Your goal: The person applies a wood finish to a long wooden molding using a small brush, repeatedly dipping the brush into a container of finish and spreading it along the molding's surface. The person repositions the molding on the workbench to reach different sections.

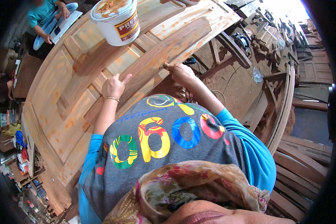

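A large panelled wooden door (44,98), marked with orange-brown filler patches, lies flat before me. Across it runs a long loose wooden plank (147,56). My left hand (114,88) rests on the wood at the plank's near side, thumb and forefinger apart, other fingers partly hidden. Closed around a small dark-tipped tool (162,66), my right hand (181,74) is at the plank's near edge; the tool's exact kind is too small to tell. Beyond the plank stands a white bucket (110,30), its top smeared with brown paste.
A person (44,18) in a teal shirt sits at the far left with a pale flat board. Timber frames (216,56) and a power tool (240,40) are at the right. Stacked wood pieces (267,33) line the back right. Cluttered tools and cloths (20,140) fill the left side.
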Available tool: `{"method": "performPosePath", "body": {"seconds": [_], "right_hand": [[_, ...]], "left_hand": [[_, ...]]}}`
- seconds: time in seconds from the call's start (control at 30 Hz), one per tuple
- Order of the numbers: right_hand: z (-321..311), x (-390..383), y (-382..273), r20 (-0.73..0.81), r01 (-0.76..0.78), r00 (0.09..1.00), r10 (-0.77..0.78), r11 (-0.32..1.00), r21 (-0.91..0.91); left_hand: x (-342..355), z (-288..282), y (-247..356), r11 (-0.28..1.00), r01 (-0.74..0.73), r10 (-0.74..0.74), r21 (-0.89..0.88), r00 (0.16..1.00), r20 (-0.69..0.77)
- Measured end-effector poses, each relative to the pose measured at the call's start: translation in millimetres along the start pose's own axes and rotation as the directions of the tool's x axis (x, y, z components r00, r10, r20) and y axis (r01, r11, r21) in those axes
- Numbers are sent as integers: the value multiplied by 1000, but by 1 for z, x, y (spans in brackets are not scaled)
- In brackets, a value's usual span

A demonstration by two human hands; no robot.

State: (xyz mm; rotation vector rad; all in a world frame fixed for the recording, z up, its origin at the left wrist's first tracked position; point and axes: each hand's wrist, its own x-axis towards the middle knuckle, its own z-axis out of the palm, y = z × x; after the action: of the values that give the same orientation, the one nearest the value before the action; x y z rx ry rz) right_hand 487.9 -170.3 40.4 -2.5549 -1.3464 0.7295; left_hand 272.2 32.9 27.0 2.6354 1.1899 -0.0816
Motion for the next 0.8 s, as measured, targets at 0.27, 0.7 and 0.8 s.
{"method": "performPosePath", "body": {"seconds": [0.27, 0.7, 0.8], "right_hand": [[8, -6, 32, -196, 147, 976, -99, 957, 249], [0, -16, 4, -135, 212, 975, -177, 921, 327], [21, 5, -28, -125, 351, 936, -330, 905, 241]], "left_hand": [[25, 14, -44, 995, -3, 6, -102, 999, 33], [-48, -102, -195, 966, 250, -208, -61, 619, -757], [-95, -41, -228, 914, 395, -349, -91, 654, -671]]}}
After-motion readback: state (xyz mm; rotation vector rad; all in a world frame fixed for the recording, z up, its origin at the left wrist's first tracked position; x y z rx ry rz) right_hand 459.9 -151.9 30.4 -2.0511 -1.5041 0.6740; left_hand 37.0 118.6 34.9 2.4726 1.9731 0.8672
